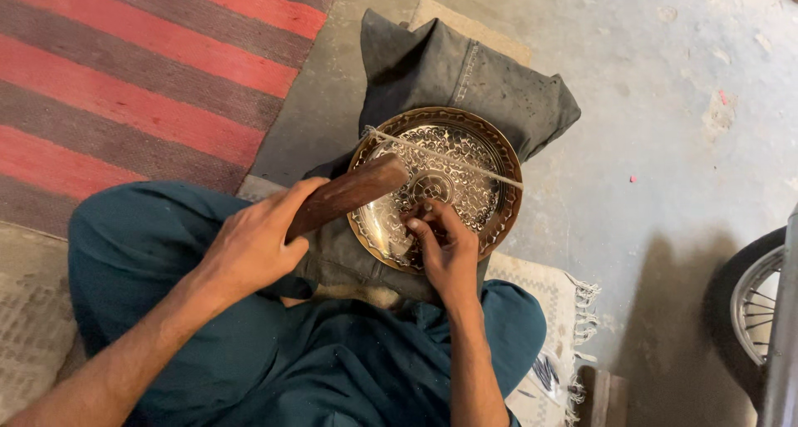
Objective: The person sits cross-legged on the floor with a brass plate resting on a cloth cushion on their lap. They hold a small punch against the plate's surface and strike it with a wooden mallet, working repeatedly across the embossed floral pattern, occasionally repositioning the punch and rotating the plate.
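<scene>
Head view looks straight down on my lap, where the brass plate (465,157) lies on a dark grey cushion (465,74) set against my crossed legs. A thin string (449,155) runs taut across the plate's upper half. My left hand (253,244) has its fingers wrapped tight around the lower end of a wooden mallet (349,194), whose head rests just over the plate's left side. My right hand (445,248) sits on the plate's lower middle, fingertips (424,215) bunched together as if pinching a small punch; the tool itself is too small for me to make out, so I can't say what they clamp on.

To my mind, doing this well calls for 2 things: keep the right hand planted on the metal so the pinch stays steady on the pattern, and let the mallet fall short and square, not sideways. I'd judge the cushion is there to soak up each blow, so the plate should stay flat on it. A red striped rug (141,78) lies to the left, a wheel (752,306) at right.
</scene>
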